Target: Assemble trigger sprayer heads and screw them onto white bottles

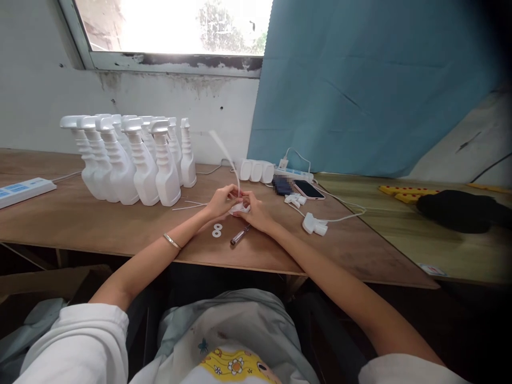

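My left hand (222, 202) pinches the lower end of a thin white tube (226, 149), which rises in a bend above the tabletop. My right hand (256, 212) is closed round a white spray head (240, 208), partly hidden by the fingers, and the tube meets it between both hands. Two flat white washers (216, 233) lie just in front of my left hand. Below my right hand rests a screwdriver (239, 236) with a clear handle. More thin white tubes (188, 206) lie left of my left hand.
White spray bottles (168, 176) stand grouped at the back left. Further white bottles (256, 170) lie by the wall. Loose spray heads (315, 224), a phone (309, 189) and a cabled power strip (298, 174) are on the right. Another power strip (24, 192) is far left.
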`<state>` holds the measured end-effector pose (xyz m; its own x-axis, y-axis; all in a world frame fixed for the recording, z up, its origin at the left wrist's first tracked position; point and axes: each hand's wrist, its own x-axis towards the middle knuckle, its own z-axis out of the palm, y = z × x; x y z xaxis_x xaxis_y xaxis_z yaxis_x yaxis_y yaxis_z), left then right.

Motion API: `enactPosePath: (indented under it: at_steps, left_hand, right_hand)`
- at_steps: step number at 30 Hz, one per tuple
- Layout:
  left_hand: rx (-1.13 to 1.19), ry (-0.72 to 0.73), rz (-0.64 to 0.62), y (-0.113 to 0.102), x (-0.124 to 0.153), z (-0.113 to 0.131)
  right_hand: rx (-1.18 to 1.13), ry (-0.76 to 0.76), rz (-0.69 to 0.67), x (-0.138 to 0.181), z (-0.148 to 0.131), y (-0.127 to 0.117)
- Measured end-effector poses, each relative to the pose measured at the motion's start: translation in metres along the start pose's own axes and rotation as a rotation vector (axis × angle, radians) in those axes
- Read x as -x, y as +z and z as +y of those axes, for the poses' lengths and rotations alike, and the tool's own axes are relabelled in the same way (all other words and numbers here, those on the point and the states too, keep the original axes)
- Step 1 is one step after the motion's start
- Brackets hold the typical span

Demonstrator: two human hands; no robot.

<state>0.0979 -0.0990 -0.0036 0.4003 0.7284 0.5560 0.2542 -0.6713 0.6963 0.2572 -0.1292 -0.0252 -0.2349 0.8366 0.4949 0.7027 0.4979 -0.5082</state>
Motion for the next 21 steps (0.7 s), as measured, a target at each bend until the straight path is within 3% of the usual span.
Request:
enactPosePath:
  at_steps: [2, 6, 7, 11, 13, 15, 17, 21]
  left_hand:
    - [0.074, -0.082, 0.038, 0.002, 0.001, -0.006]
    - [0.283, -0.301, -0.170, 0.002, 0.001, -0.011]
    - [0.329, -0.328, -0.175, 0.002, 0.001, -0.010]
    - [0.519, -0.373, 0.070, -0.002, -0.001, -0.006]
    - [0.641, -0.407, 0.228, -0.008, -0.005, -0.007]
    - [0.744, -0.457, 0.400, -0.015, -0.010, -0.012]
    - [0.811, -0.518, 0.538, -0.022, -0.014, -0.018]
    - [0.857, -0.598, 0.660, -0.031, -0.017, -0.026]
  right_hand:
    - [-0.090, 0.028, 0.049, -0.002, 0.002, 0.001]
    - [-0.164, 0.054, 0.132, -0.004, 0.003, 0.000]
    - [-0.146, 0.038, 0.130, -0.004, 0.001, 0.000]
    - [-0.118, -0.184, 0.082, -0.007, -0.003, -0.001]
    - [-0.140, -0.233, 0.121, -0.015, -0.001, -0.002]
    - [-0.081, -0.167, 0.203, -0.030, 0.008, -0.003]
    - [0.138, -0.051, 0.250, -0.051, 0.021, -0.006]
    - [0.627, 0.034, 0.230, -0.097, 0.048, -0.008]
